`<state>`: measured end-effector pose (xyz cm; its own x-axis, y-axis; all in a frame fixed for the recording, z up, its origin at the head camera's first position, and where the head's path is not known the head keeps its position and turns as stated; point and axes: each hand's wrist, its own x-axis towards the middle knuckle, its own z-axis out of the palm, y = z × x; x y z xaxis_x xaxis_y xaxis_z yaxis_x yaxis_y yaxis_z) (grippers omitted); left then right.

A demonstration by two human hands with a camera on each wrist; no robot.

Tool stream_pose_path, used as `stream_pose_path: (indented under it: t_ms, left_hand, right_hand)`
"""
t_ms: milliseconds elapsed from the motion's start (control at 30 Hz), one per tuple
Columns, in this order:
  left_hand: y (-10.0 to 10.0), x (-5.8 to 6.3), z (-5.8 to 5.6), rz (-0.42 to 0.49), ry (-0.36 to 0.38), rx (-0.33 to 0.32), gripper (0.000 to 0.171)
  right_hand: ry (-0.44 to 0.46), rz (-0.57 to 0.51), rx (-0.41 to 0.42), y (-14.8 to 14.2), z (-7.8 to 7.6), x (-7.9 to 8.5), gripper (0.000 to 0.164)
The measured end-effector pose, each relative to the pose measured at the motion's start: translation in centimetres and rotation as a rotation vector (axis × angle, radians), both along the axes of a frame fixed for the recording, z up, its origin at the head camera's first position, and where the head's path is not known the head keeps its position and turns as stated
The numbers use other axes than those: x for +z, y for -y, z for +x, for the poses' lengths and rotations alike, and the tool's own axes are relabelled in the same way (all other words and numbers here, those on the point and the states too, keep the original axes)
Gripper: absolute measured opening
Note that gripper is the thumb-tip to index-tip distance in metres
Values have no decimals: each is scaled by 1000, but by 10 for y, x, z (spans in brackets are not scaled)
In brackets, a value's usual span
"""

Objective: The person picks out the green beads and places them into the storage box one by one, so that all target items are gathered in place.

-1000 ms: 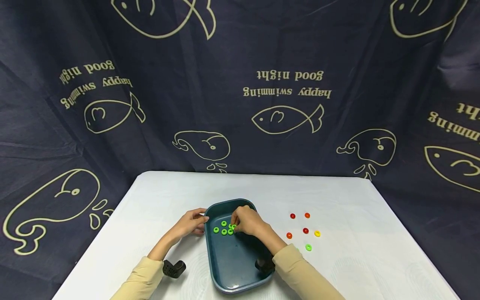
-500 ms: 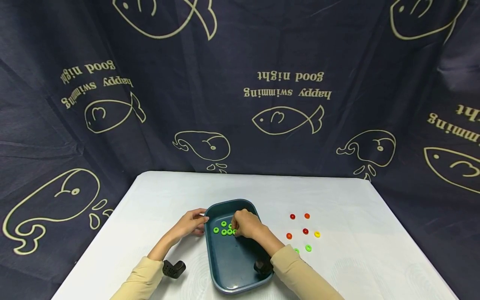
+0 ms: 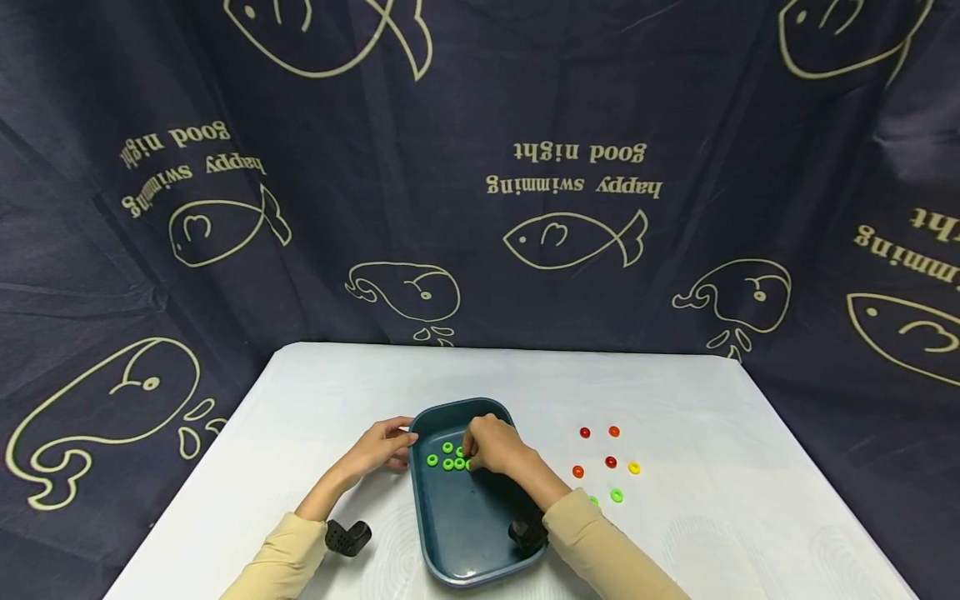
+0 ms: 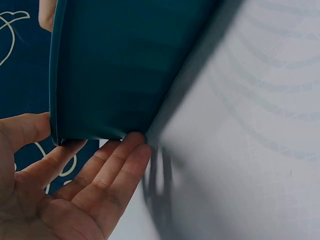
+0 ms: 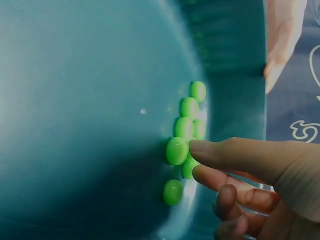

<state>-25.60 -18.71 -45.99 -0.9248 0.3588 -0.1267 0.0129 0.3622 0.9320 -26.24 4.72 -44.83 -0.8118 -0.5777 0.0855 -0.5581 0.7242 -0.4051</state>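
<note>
In the head view, my left hand (image 3: 381, 446) steadies the far left corner of a dark teal tray (image 3: 421, 508). The left wrist view puts the thumb of that hand at the tray's rim and its extended fingers under the corner. Over the tray's far end is my right hand (image 3: 495, 444), close to several small green rings (image 3: 447, 464). Seen from the right wrist, its thumb and index fingertips are apart beside the green rings (image 5: 177, 151), and the thumb tip overlaps part of the cluster. Whether it touches a ring is unclear. No ring shows pinched between the fingertips.
Right of the tray, several loose rings lie on the white table (image 3: 720, 467): red rings (image 3: 611, 462), an orange ring (image 3: 614, 432), a yellow ring (image 3: 634, 468) and green rings (image 3: 617, 495). A dark fish-print cloth (image 3: 450, 217) hangs behind.
The right hand and a green ring have shifted slightly toward the near side, so that ring sits at the row's right end. The left hand and tray have stayed put.
</note>
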Motion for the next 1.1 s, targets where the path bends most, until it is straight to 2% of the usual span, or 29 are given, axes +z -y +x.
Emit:
stream_pose_path:
  t_ms: [400, 633, 1100]
  left_hand:
    - [0, 0, 0, -2, -6, 3, 47]
    - [0, -1, -1, 3, -4, 6, 47]
    - [-1, -1, 0, 2, -8, 4, 47]
  right_hand:
    - [12, -112, -12, -10, -1, 19, 14]
    - [28, -183, -47, -17, -1, 31, 13]
    - [25, -301, -130, -35, -2, 38, 12]
